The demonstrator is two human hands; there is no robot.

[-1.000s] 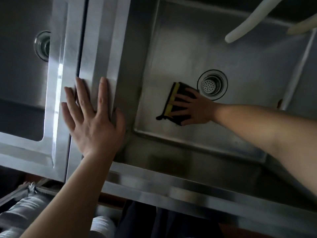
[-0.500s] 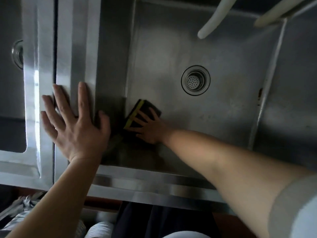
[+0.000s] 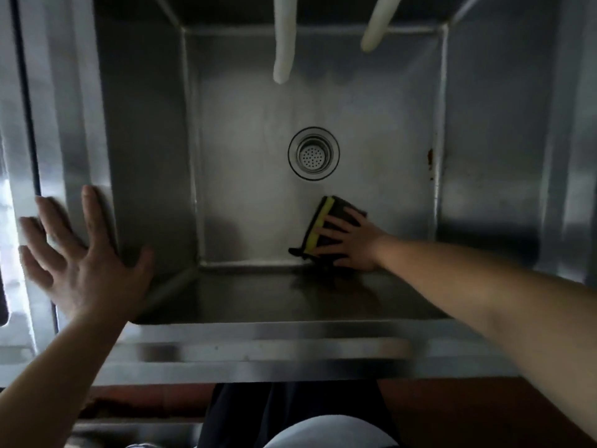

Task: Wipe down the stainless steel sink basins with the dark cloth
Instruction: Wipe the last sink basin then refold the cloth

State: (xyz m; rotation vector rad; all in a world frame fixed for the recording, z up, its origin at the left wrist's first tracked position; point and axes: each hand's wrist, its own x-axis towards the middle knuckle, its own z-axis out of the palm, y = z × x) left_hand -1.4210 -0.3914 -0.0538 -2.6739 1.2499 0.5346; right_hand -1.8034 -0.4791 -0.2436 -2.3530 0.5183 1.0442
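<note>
I am pressing my right hand (image 3: 350, 242), fingers spread flat, on the dark cloth with its yellow edge (image 3: 323, 226), lower right on the square stainless steel basin's floor (image 3: 252, 202). My left hand (image 3: 80, 253), splayed and holding nothing, is bracing on the rim at lower left. Pressing unevenly, I could be bunching the cloth against the front wall and missing that corner.

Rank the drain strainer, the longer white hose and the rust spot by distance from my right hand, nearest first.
From the right hand:
1. Drain strainer, up and slightly left on the basin floor.
2. Rust spot, at the basin's right edge.
3. Longer white hose, hanging at the back.
</note>
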